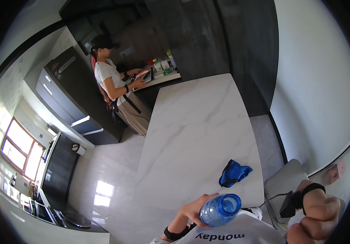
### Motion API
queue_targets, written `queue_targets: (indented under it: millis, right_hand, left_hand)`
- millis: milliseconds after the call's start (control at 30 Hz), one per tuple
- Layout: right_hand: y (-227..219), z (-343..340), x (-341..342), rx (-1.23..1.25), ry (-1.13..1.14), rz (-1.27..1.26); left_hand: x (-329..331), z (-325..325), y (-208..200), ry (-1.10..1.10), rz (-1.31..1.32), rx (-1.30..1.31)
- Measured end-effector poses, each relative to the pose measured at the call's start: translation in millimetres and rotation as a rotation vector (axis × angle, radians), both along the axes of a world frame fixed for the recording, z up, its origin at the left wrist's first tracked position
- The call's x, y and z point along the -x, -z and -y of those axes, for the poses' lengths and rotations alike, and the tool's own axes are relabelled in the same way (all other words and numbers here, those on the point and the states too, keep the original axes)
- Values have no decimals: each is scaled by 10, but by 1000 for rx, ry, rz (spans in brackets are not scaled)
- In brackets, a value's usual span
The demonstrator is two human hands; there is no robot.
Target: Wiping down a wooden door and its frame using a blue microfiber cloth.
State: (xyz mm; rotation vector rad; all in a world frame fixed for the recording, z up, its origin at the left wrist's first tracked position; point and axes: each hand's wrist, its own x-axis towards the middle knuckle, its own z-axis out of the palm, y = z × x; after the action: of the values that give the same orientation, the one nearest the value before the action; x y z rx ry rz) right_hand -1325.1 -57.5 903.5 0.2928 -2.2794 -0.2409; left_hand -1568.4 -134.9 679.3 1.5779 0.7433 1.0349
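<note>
My left hand is wrapped round a clear blue plastic bottle, held before my white shirt at the table's near edge. The bottle's round mouth is uncovered and faces up. My right hand is raised close to the lower right, its fingers curled. A sliver of blue shows by its fingertips at the picture's edge; what it belongs to is cut off. Beyond the bottle, a crumpled blue cloth item with black edging lies on the white marbled table.
A grey chair stands at the table's right, by a black boxy thing with a cable. Another person stands at the far left, holding a tablet-like thing over a side counter with bottles. A dark fridge stands left.
</note>
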Motion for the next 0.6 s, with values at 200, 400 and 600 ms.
queue_targets:
  millis: [200,400,600]
  right_hand:
    - [28,-167,20,-94,-142,-141]
    - [44,-136,98,-50,-199,-236]
    - [254,-135,36,195,-106,-160]
  left_hand:
    - [-7,71,2,-152,118,40]
    - [109,53,-129,-235,-45,-38]
    - [42,156,-493,-595,-201,-108]
